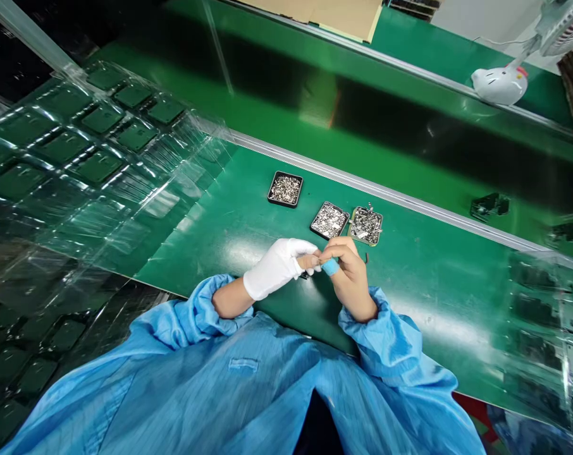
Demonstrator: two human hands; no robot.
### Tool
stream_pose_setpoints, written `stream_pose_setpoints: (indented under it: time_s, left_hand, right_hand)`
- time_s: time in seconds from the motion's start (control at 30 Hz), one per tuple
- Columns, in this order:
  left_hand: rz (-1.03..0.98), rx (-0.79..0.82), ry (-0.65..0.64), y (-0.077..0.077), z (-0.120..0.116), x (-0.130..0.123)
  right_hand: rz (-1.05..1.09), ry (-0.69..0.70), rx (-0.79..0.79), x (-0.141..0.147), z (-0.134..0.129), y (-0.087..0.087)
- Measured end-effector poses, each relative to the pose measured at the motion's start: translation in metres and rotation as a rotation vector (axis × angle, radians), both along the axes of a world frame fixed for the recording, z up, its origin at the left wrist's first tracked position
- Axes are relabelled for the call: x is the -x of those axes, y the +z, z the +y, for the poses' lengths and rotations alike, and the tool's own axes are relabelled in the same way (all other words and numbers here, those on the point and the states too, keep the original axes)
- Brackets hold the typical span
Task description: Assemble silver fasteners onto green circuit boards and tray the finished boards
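My left hand [277, 266] wears a white glove with the thumb bare and is closed in a pinch. My right hand [350, 275], bare with a blue wrap [330, 266] on the thumb, is closed too, its fingertips meeting those of the left. Between them they grip something mostly hidden; a small dark bit [305, 275] shows under the left fingers. Just beyond the hands lie a black tray [329, 220] and a pale-rimmed tray [366, 225], both filled with small silvery metal parts. Farther left is another black tray [285, 189] of similar parts.
Clear plastic blister trays [97, 139] are spread on the left, and more blister trays [547, 328] holding dark parts lie at the right. A metal rail [386, 199] runs along the back of the green tabletop [220, 221]. A white fan [499, 86] stands on the shelf above.
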State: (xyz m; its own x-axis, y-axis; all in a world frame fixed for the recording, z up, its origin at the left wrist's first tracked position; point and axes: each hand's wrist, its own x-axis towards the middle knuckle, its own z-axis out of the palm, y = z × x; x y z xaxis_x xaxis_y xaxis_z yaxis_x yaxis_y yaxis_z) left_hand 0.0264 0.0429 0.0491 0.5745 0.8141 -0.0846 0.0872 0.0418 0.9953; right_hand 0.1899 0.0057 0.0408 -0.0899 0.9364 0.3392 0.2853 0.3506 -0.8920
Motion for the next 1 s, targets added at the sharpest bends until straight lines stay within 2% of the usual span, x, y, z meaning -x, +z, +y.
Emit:
stream_pose_setpoints:
  time_s: [0.07, 0.1, 0.17, 0.3, 0.33, 0.4, 0.47, 0.6, 0.67, 0.73, 0.83, 1.0]
  left_hand:
    - [-0.008, -0.034, 0.026, -0.003, -0.002, 0.002]
    - [0.03, -0.113, 0.041, -0.004, -0.002, 0.003]
    - [0.175, -0.391, 0.063, -0.006, -0.003, 0.007]
    - [0.476, -1.133, 0.04, -0.009, -0.007, 0.015]
    - [0.52, -1.253, 0.031, -0.01, -0.008, 0.016]
    - [0.545, -1.348, 0.011, -0.012, -0.01, 0.018]
    - [0.485, -1.264, 0.009, -0.015, -0.009, 0.02]
    - [0.419, -0.83, 0.059, -0.032, -0.003, 0.025]
    - [0.454, -0.645, 0.018, -0.043, -0.001, 0.025]
    - [0.447, -0.536, -0.015, -0.05, -0.001, 0.023]
    - [0.385, -0.52, 0.024, -0.051, -0.005, 0.018]
    - [0.369, -0.664, 0.057, -0.043, -0.011, 0.012]
  right_hand:
    - [0.013, 0.01, 0.006, 0.001, -0.002, 0.001]
    - [0.026, 0.016, 0.023, 0.001, -0.002, 0.001]
    - [0.065, 0.043, 0.084, 0.0, -0.003, 0.001]
    - [0.081, 0.202, 0.261, -0.006, -0.002, 0.001]
    - [0.058, 0.245, 0.291, -0.008, -0.003, 0.002]
    - [0.006, 0.311, 0.315, -0.011, -0.003, 0.002]
    - [-0.025, 0.317, 0.294, -0.014, -0.004, 0.002]
    - [-0.086, 0.124, 0.203, -0.019, -0.003, -0.006]
    - [-0.132, 0.061, 0.171, -0.019, -0.002, -0.013]
    - [-0.181, 0.059, 0.146, -0.018, -0.001, -0.02]
    - [-0.266, 0.071, 0.095, -0.015, -0.001, -0.025]
    - [-0.398, 0.069, 0.034, -0.012, -0.002, -0.026]
